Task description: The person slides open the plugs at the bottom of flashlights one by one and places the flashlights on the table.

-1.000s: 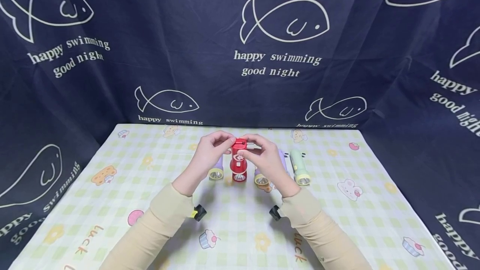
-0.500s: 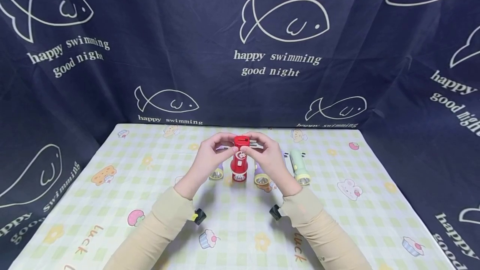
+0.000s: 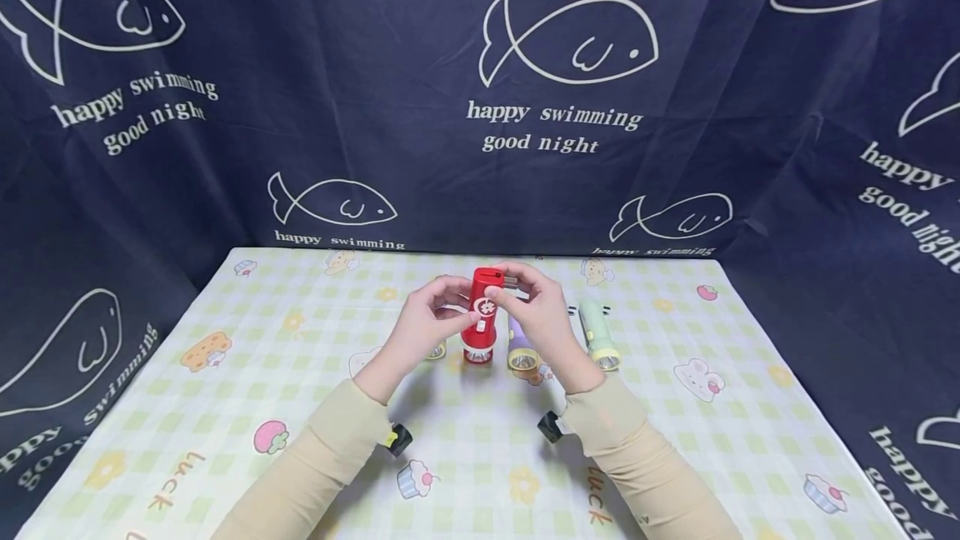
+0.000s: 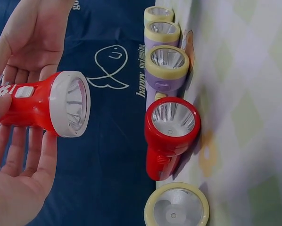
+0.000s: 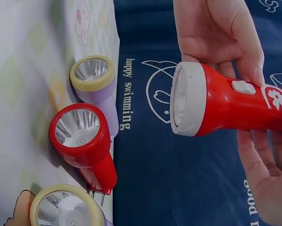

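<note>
A red flashlight (image 3: 484,298) with a white rim, white switch and clover mark hangs lens-down above the table, held by both hands. My left hand (image 3: 431,319) grips its left side, thumb beside the switch and fingers behind. My right hand (image 3: 538,311) holds the upper right side, thumb near the clover mark. Metal prongs (image 3: 511,281) stick out rightward at its tail. Its white-rimmed lens (image 4: 76,104) shows in the left wrist view. Below and behind it, another red flashlight (image 5: 87,136) lies on the table, partly hidden in the head view.
Purple flashlights with yellow rims (image 3: 522,348) (image 5: 92,77) lie in a row with the second red one. A green flashlight (image 3: 600,336) ends the row at the right. A checked cloth covers the table (image 3: 480,457); a dark blue fish-print curtain (image 3: 442,107) hangs behind.
The left hand has moved from the flashlight's tail down to its body near the switch. The flashlight has risen slightly and tilted, its tail shifting right. The right hand keeps its hold.
</note>
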Demonstrator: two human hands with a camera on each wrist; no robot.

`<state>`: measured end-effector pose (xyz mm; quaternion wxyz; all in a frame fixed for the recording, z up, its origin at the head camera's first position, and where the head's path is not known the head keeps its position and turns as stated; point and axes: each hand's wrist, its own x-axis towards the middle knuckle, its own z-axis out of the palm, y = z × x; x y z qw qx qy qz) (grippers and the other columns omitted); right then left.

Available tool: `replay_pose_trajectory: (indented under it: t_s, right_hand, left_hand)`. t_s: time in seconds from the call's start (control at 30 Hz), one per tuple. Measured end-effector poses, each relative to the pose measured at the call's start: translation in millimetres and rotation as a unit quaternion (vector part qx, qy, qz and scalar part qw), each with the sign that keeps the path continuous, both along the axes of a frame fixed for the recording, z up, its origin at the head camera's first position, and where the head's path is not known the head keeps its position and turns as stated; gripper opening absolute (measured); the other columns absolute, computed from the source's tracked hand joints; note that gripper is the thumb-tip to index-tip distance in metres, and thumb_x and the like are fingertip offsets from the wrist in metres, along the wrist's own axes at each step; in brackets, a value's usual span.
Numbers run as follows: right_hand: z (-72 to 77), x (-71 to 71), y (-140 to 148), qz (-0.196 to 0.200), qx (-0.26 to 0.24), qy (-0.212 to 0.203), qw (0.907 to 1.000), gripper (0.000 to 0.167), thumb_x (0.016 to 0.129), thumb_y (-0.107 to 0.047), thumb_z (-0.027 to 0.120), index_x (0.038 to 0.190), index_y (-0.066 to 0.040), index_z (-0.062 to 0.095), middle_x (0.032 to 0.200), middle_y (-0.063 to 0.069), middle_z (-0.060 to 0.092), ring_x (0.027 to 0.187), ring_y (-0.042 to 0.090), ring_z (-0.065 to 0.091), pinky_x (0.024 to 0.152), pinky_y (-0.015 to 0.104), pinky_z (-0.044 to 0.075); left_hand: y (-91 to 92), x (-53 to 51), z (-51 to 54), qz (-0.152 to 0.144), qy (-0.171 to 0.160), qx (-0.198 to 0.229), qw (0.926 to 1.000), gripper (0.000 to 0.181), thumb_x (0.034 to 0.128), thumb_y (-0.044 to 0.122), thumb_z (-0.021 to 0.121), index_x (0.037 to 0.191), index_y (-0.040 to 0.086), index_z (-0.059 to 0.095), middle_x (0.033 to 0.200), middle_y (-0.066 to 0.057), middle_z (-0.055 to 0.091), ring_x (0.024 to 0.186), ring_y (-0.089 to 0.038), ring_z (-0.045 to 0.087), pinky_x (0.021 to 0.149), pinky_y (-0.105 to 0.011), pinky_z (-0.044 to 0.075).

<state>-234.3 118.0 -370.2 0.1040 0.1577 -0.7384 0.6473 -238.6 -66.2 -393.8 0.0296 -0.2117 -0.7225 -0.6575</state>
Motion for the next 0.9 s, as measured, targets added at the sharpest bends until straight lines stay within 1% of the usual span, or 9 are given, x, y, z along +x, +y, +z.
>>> replay_pose_trajectory:
  t_s: [0.13,0.27,0.4,0.5,0.57,0.6,0.73,0.83,0.9]
  right_hand:
    - [-0.4,-0.1,0,-0.003,0.007,-0.002,1.0000,0.031,0.081,-0.015,0.074,0.110,-0.008,0.066,0.106,0.007,0.068,0.098,0.015,0.064,0.081,0.028,0.055]
    - [-0.6,0.1,0,0.000,0.009,0.002,1.0000,0.031,0.081,-0.016,0.075,0.109,-0.008,0.067,0.107,0.009,0.068,0.098,0.018,0.065,0.080,0.029,0.056]
    - [-2.3,0.2,-1,-0.006,0.016,-0.002,0.9998,0.032,0.080,-0.017,0.075,0.110,-0.008,0.068,0.108,0.009,0.068,0.096,0.013,0.066,0.081,0.028,0.055]
    - [-3.8,-0.1,-2,-0.016,0.021,-0.016,0.9995,0.034,0.081,-0.018,0.075,0.113,-0.009,0.067,0.110,0.009,0.068,0.095,0.008,0.065,0.082,0.024,0.054]
    - [-3.9,0.4,-3,-0.017,0.015,-0.027,0.9994,0.037,0.082,-0.016,0.074,0.117,-0.008,0.065,0.112,0.011,0.068,0.095,0.008,0.064,0.081,0.023,0.054]
    - [-3.4,1.0,-3,-0.017,0.012,-0.032,0.9993,0.038,0.082,-0.014,0.074,0.118,-0.007,0.064,0.112,0.012,0.067,0.095,0.009,0.064,0.081,0.023,0.054]
    - [6.8,9.8,-7,-0.011,0.001,-0.044,0.9990,0.042,0.083,-0.008,0.071,0.123,-0.001,0.060,0.113,0.018,0.066,0.094,0.015,0.064,0.080,0.023,0.054]
    - [13.3,15.3,-10,-0.016,0.014,-0.044,0.9988,0.040,0.084,-0.007,0.070,0.121,0.000,0.060,0.109,0.019,0.066,0.092,0.017,0.064,0.083,0.023,0.053]
    - [12.4,15.8,-10,-0.018,0.019,-0.046,0.9986,0.037,0.084,-0.008,0.070,0.119,0.000,0.060,0.108,0.020,0.066,0.091,0.017,0.064,0.084,0.023,0.052]
  left_hand:
    - [-0.7,-0.3,-1.6,-0.003,-0.001,0.002,1.0000,0.035,0.0784,0.005,0.075,0.112,0.007,0.063,0.102,-0.011,0.067,0.089,-0.019,0.065,0.079,-0.032,0.057]
    - [-1.3,0.1,-2.9,-0.005,-0.007,0.004,1.0000,0.035,0.0782,0.004,0.075,0.111,0.006,0.063,0.101,-0.012,0.066,0.089,-0.021,0.065,0.079,-0.032,0.057]
    - [-1.9,0.0,-4.6,-0.006,-0.009,0.002,0.9999,0.035,0.0782,0.003,0.074,0.111,0.005,0.063,0.101,-0.011,0.064,0.088,-0.022,0.065,0.079,-0.031,0.057]
    - [-3.0,-0.3,-5.2,-0.002,-0.007,-0.004,1.0000,0.035,0.0781,0.003,0.075,0.111,0.005,0.064,0.101,-0.010,0.064,0.087,-0.021,0.065,0.078,-0.031,0.057]
    - [-3.8,-0.4,-5.2,0.002,-0.010,-0.009,0.9999,0.036,0.0780,0.004,0.075,0.112,0.005,0.064,0.102,-0.010,0.065,0.086,-0.020,0.066,0.077,-0.030,0.057]
    - [-4.2,-0.4,-5.1,0.004,-0.012,-0.012,0.9998,0.036,0.0781,0.005,0.075,0.112,0.005,0.064,0.103,-0.010,0.066,0.086,-0.019,0.066,0.077,-0.030,0.057]
    - [-6.2,0.3,-2.4,0.020,-0.030,-0.019,0.9992,0.038,0.0780,0.008,0.076,0.114,0.007,0.064,0.104,-0.010,0.067,0.087,-0.019,0.066,0.076,-0.030,0.056]
    - [-7.2,1.1,0.8,0.029,-0.048,-0.021,0.9982,0.039,0.0780,0.010,0.076,0.115,0.008,0.064,0.104,-0.010,0.067,0.088,-0.020,0.065,0.075,-0.029,0.056]
    - [-7.6,1.3,2.2,0.029,-0.060,-0.023,0.9975,0.039,0.0787,0.010,0.076,0.116,0.007,0.063,0.106,-0.011,0.067,0.089,-0.020,0.065,0.074,-0.028,0.055]
